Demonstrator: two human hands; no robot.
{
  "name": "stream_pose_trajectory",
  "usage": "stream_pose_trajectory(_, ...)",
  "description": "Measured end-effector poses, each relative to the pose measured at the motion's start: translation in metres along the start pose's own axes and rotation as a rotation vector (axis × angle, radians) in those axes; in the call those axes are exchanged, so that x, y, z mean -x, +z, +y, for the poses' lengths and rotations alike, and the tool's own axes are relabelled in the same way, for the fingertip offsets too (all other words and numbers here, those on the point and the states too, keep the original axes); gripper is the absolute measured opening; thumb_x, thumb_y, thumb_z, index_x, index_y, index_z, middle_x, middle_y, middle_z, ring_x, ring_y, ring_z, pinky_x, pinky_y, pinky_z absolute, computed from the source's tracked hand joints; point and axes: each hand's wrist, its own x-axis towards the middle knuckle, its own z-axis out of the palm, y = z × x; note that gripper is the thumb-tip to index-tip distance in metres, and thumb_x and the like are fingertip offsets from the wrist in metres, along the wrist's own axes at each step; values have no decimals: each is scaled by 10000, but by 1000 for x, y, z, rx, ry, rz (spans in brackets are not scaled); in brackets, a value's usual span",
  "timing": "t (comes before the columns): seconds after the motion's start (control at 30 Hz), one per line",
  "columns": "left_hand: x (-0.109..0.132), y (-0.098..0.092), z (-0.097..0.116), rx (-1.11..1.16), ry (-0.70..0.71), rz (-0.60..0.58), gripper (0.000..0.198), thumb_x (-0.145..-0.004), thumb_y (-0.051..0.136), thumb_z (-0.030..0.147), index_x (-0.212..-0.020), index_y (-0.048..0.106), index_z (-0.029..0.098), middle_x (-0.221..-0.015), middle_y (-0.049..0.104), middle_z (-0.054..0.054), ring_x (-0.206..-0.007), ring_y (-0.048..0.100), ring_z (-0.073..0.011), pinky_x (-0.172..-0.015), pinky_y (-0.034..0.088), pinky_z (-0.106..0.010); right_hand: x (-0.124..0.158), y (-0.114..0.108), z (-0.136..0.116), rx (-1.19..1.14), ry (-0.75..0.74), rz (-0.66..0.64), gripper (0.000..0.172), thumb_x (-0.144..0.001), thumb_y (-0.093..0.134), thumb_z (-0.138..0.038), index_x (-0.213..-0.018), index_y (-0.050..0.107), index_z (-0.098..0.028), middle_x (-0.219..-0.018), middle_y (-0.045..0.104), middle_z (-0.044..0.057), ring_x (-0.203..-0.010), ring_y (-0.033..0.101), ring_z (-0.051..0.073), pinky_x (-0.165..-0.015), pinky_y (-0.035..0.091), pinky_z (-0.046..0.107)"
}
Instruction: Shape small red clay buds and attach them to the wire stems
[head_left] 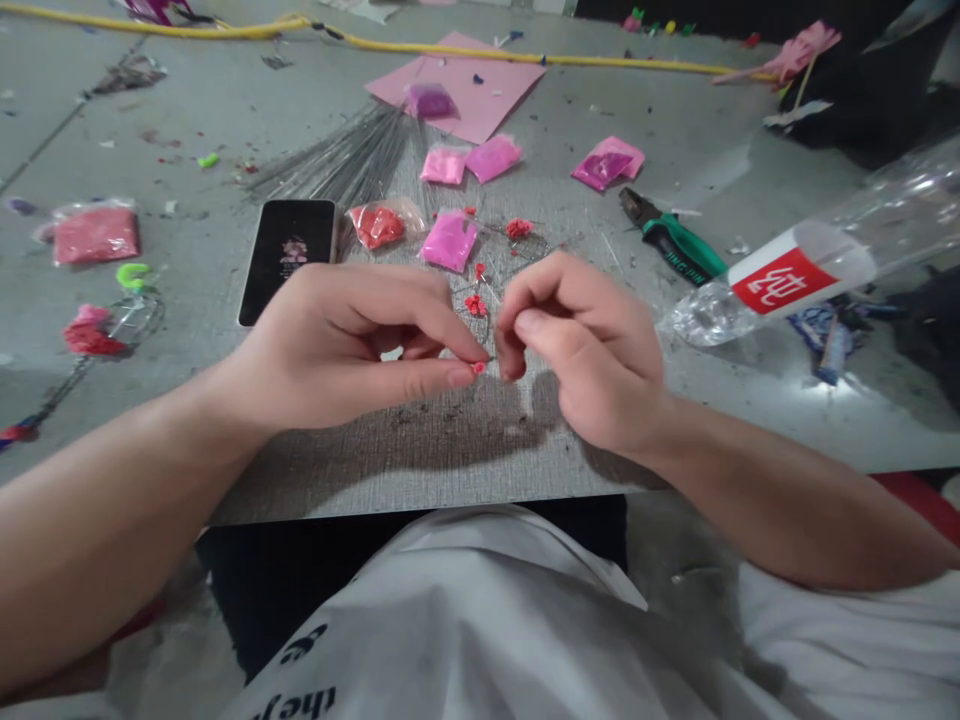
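My left hand pinches a tiny red bead between thumb and forefinger over a grey mat. My right hand is curled close beside it, fingertips almost touching the left ones; a thin wire seems to run between them, too fine to be sure. A small red beaded piece on wire stands just behind the fingers. Another red bead cluster lies farther back.
Small bags of pink beads and red beads, a black phone, a bundle of wires, green-handled pliers, a plastic bottle, pink paper, a red bag at left.
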Motion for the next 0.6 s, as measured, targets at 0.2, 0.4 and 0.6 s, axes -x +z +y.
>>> stream_pose_trajectory(0.2, -3, 1, -12, -169, -151, -423, 150, -961, 678, 255, -1006, 818, 224, -797, 703, -20, -656, 601, -105, -606, 458, -222, -7, -2, 5, 1, -18, 19, 271, -1050, 470, -238, -782, 510, -232, -634, 524, -29, -588, 531, 129, -585, 472, 292)
stream_pose_trajectory(0.4, 0, 4, -24, -295, -148, -546, 197, -945, 641, 195, -983, 816, 276, -928, 772, -29, -802, 688, -166, -729, 497, -245, -7, -2, 4, 84, -5, -41, 300, -1046, 509, -262, -748, 503, -229, -616, 489, -38, -588, 515, 120, -582, 448, 289)
stream_pose_trajectory(0.6, 4, 4, -24, -433, -102, -575, 226, -973, 607, 230, -1040, 812, 299, -1007, 764, -35, -868, 699, -184, -741, 506, -254, -6, -1, 10, 125, 29, -50, 145, -992, 568, -204, -847, 573, -215, -742, 596, -15, -662, 563, 117, -580, 470, 270)
